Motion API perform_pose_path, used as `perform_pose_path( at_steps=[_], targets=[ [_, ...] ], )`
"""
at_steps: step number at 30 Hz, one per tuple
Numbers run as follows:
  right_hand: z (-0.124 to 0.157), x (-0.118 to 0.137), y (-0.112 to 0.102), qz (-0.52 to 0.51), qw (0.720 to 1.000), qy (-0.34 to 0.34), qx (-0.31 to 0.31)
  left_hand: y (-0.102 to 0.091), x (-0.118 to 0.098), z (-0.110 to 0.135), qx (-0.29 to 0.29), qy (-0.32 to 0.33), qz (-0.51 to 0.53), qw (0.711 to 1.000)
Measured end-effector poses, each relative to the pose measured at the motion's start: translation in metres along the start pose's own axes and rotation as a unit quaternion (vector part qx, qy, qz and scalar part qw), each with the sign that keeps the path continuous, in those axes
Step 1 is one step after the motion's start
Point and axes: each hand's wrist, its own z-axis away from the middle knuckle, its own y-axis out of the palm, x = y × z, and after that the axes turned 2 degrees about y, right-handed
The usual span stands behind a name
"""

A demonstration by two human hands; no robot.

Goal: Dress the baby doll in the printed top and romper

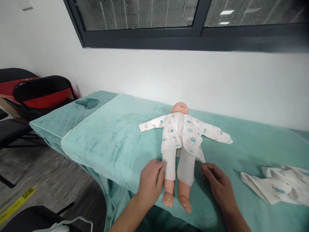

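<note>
Left hand [151, 180] and right hand [218, 183] have curled fingers; whether they pinch cloth I cannot tell. On the green bed [106, 135], the clothed doll [180, 127] lies face-up, legs between them, probably light, firm, best held around the torso; its open jacket [191, 137] looks soft, easiest taken by the hem.

A dark-framed window [145, 38] is set in the white wall [135, 71], its glass [137, 13] showing bright patches [227, 12], perhaps reflected lights. At the left, black-and-red chairs [45, 96] stand by a green-covered bed [113, 129], the grey floor [70, 187] bearing yellow tape [18, 204].
</note>
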Motion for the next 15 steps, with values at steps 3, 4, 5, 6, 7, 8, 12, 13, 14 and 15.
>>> perform_pose_path(
  at_steps=[3,4,5,6,7,8,12,13,14,15],
  targets=[
    [0.001,0.002,0.000,0.001,1.000,0.002,-0.010,-0.001,0.006,0.050,-0.024,-0.037,-0.011,0.999],
    [0.001,0.004,0.001,0.001,1.000,0.003,-0.019,0.001,0.006,0.063,-0.028,-0.037,-0.014,0.999],
    [0.001,0.005,0.001,0.001,1.000,0.003,-0.030,0.004,0.007,0.073,-0.024,-0.038,-0.015,0.999],
    [0.001,0.005,0.001,0.003,0.999,0.001,-0.042,0.007,0.007,0.081,-0.017,-0.038,-0.016,0.999],
    [0.003,0.003,-0.001,0.010,0.999,-0.006,-0.053,0.009,0.008,0.086,-0.006,-0.038,-0.015,0.999],
    [0.005,0.001,-0.003,0.026,0.997,-0.021,-0.063,0.012,0.009,0.088,0.003,-0.040,-0.013,0.999],
    [0.019,-0.023,-0.034,0.185,0.960,-0.155,-0.142,0.015,0.015,0.084,-0.012,-0.048,-0.016,0.999],
    [0.024,-0.030,-0.046,0.237,0.938,-0.184,-0.173,0.015,0.017,0.080,-0.030,-0.045,-0.026,0.998],
    [0.028,-0.037,-0.060,0.289,0.914,-0.200,-0.205,0.014,0.017,0.077,-0.044,-0.035,-0.038,0.998],
    [0.032,-0.043,-0.074,0.337,0.890,-0.203,-0.232,0.013,0.017,0.073,-0.052,-0.022,-0.046,0.997]
  ],
)
